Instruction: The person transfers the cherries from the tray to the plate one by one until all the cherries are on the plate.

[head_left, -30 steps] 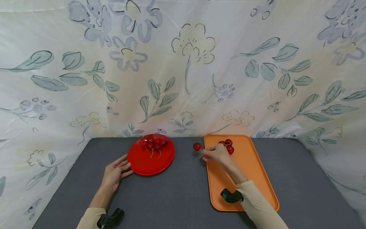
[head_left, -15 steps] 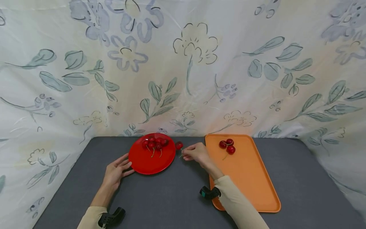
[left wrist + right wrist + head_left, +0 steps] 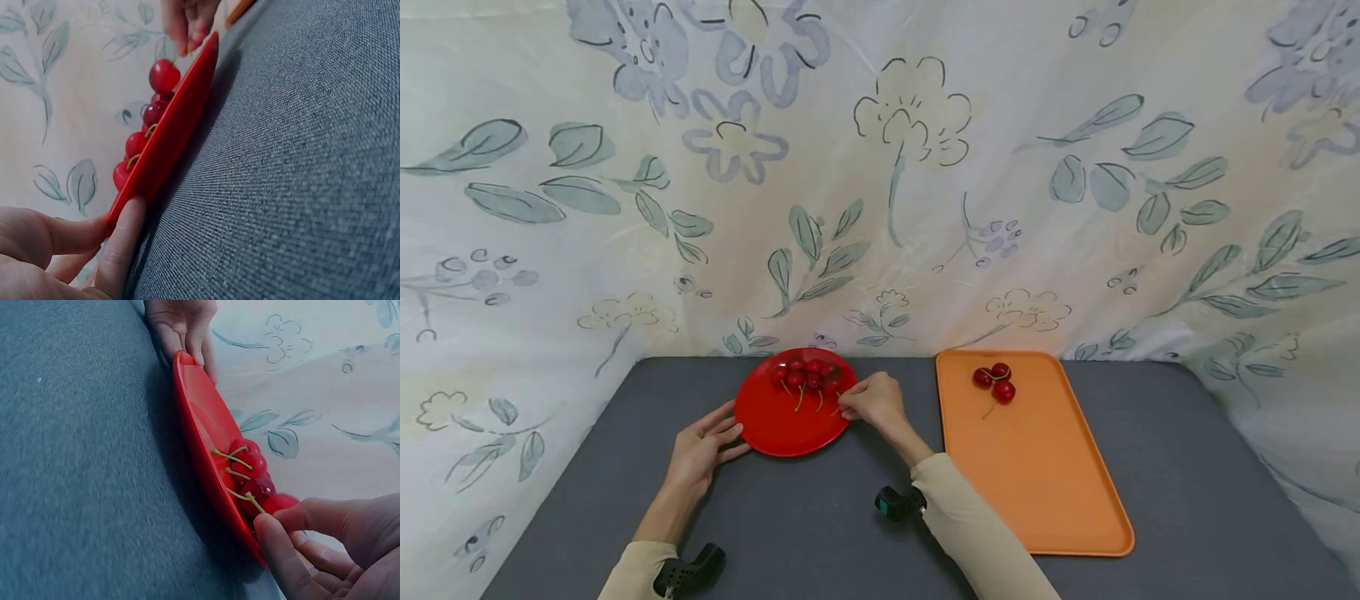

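Observation:
My right hand [image 3: 872,400] pinches a cherry's green stem [image 3: 255,502] between thumb and fingertips at the right rim of the red plate [image 3: 790,429]. The held cherry [image 3: 164,76] hangs just above the plate, beside a cluster of several red cherries [image 3: 797,377] at its back. Along the plate's left rim, my left hand [image 3: 696,454] touches the edge with extended fingers [image 3: 122,244]; its thumb side lies low against the rim. Stems [image 3: 234,459] of the cherries on the plate point toward its front.
An orange tray [image 3: 1030,467] lies to the right, with three cherries [image 3: 995,382] near its back end. Grey cloth [image 3: 820,533] covers the table, and a flowered curtain [image 3: 895,208] hangs behind it. Each wrist wears a black camera.
My right hand has carried the cherry leftward from beside the orange tray to over the red plate's right side. The left hand stays at the plate's left rim.

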{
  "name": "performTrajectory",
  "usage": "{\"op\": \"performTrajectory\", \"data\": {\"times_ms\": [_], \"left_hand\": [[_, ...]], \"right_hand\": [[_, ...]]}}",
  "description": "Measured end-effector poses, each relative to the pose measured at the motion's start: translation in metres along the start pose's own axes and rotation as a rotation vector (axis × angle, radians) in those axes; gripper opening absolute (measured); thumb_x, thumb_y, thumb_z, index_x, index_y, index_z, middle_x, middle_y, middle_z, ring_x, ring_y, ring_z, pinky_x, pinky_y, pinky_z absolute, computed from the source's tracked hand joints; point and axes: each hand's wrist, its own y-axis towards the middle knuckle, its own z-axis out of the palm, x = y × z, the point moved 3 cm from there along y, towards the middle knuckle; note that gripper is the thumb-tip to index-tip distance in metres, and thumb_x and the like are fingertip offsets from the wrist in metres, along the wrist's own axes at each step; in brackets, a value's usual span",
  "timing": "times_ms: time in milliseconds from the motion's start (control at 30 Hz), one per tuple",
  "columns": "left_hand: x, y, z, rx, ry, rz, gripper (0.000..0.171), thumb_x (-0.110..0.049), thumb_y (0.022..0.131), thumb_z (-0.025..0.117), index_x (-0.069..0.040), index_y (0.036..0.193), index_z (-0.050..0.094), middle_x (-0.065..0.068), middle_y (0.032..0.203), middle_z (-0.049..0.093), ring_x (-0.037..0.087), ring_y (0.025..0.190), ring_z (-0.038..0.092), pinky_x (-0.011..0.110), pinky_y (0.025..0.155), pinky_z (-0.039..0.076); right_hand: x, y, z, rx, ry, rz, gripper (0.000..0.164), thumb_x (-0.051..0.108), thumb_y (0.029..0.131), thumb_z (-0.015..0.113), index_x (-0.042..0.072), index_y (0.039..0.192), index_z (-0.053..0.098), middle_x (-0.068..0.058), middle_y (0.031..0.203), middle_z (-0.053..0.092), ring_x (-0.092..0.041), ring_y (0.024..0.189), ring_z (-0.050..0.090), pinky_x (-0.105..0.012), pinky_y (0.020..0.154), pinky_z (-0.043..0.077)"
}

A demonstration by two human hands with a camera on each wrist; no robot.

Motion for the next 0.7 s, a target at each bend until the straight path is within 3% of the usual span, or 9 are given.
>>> {"op": "performTrajectory", "data": {"times_ms": [167, 333, 533, 700], "left_hand": [[0.0019, 0.0014, -0.0010, 0.003, 0.005, 0.008, 0.058, 0.001, 0.099, 0.053, -0.005, 0.153, 0.032, 0.030, 0.149, 0.034, 0.002, 0.090, 0.066, 0.032, 0.083, 0.059], [0.0013, 0.0017, -0.0008, 0.001, 0.003, 0.002, 0.058, 0.001, 0.099, 0.053, -0.005, 0.153, 0.032, 0.028, 0.150, 0.034, 0.001, 0.090, 0.066, 0.032, 0.083, 0.059], [0.0003, 0.0011, -0.0002, 0.000, 0.005, -0.006, 0.058, 0.000, 0.099, 0.053, -0.005, 0.153, 0.033, 0.029, 0.149, 0.035, 0.002, 0.090, 0.066, 0.032, 0.084, 0.059], [0.0004, 0.0016, -0.0011, -0.005, 0.012, -0.011, 0.057, -0.001, 0.099, 0.053, -0.005, 0.153, 0.033, 0.028, 0.149, 0.035, 0.002, 0.090, 0.066, 0.032, 0.084, 0.059]], "right_hand": [[0.0036, 0.0016, 0.0080, -0.061, -0.114, -0.011, 0.013, 0.004, 0.083, 0.074, 0.000, 0.071, 0.077, -0.005, 0.058, 0.068, -0.013, 0.050, 0.067, -0.023, 0.056, 0.059], [0.0064, 0.0036, 0.0104, -0.070, -0.158, 0.019, 0.009, 0.002, 0.080, 0.076, 0.000, 0.072, 0.077, -0.005, 0.055, 0.067, -0.013, 0.047, 0.065, -0.023, 0.054, 0.058], [0.0051, 0.0053, 0.0094, -0.052, -0.105, 0.028, 0.008, 0.002, 0.081, 0.077, -0.003, 0.074, 0.077, -0.008, 0.057, 0.067, -0.014, 0.047, 0.066, -0.023, 0.050, 0.057], [0.0046, 0.0017, 0.0053, 0.005, 0.011, 0.020, 0.009, 0.001, 0.083, 0.076, -0.007, 0.079, 0.076, -0.013, 0.064, 0.070, -0.016, 0.051, 0.068, -0.029, 0.055, 0.060]]}}
